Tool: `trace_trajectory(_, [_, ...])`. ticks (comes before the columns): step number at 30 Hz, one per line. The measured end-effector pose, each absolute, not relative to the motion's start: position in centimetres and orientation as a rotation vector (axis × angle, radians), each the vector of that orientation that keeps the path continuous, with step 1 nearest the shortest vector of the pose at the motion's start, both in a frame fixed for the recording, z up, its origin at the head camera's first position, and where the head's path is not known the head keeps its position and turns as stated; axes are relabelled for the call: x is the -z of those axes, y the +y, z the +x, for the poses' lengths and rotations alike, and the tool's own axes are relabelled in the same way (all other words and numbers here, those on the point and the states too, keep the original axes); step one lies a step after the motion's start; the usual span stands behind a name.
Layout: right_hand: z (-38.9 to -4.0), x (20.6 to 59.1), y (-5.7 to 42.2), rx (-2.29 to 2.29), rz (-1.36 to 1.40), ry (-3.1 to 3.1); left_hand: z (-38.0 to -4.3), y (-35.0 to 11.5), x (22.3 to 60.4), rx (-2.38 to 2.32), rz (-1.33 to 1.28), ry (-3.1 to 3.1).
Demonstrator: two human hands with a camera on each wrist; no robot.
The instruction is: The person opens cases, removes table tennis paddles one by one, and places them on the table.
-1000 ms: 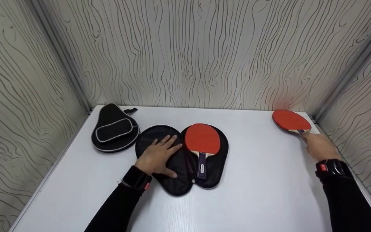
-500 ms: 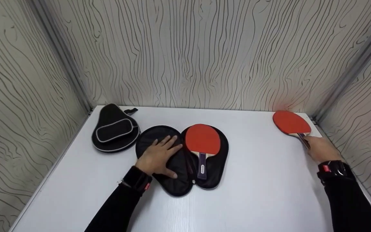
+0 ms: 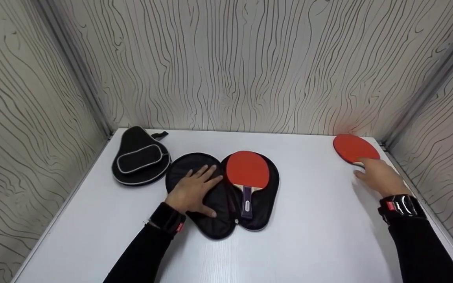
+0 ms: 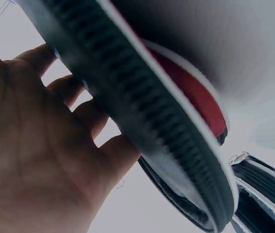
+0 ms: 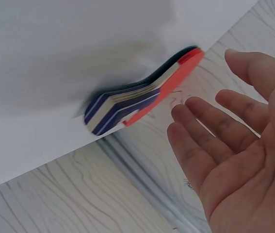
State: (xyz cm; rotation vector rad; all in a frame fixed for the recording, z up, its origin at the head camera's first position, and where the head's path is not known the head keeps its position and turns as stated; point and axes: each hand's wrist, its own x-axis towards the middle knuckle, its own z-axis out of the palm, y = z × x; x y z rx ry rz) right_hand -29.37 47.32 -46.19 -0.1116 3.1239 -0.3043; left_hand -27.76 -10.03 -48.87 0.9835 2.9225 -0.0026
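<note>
1. The left hand [image 3: 193, 192] rests on half of the black case [image 3: 216, 224], fingers spread, its grip holding nothing.
2. The right hand [image 3: 382, 179] is over the right red bat [image 3: 354, 147] on the desk [image 3: 309, 236], fingers loose, its grip empty.
3. Just before, the right hand held that bat's handle; now it has let go.
4. The left hand stayed put.

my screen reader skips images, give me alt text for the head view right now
A person's left hand rests spread on one half of an open black case, with a red paddle in the other half. The right hand is beside a second red paddle near the far right corner of a white table; another black case lies at far left.
</note>
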Motion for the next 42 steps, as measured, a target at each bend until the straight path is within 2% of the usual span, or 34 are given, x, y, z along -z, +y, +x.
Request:
trace_trajectory(11, [-29.0,45.3,42.7,0.246,-0.216,3.143,-27.8,-10.0,48.8,-0.016,0.984,2.919])
trace_trajectory(19, [-29.0,45.4,38.9,0.231,-0.437,3.226,-27.8,-10.1,49.0,0.002,0.979,2.928])
trace_trajectory(29, [-28.0,45.6,34.6,0.24,-0.513,3.223,-27.7,-10.0,48.7,-0.001,0.975,2.918])
trace_trajectory(42, [-26.1,46.4,29.0,0.142,-0.799,3.289,-27.7,-9.9,48.7,-0.004,0.972,2.918])
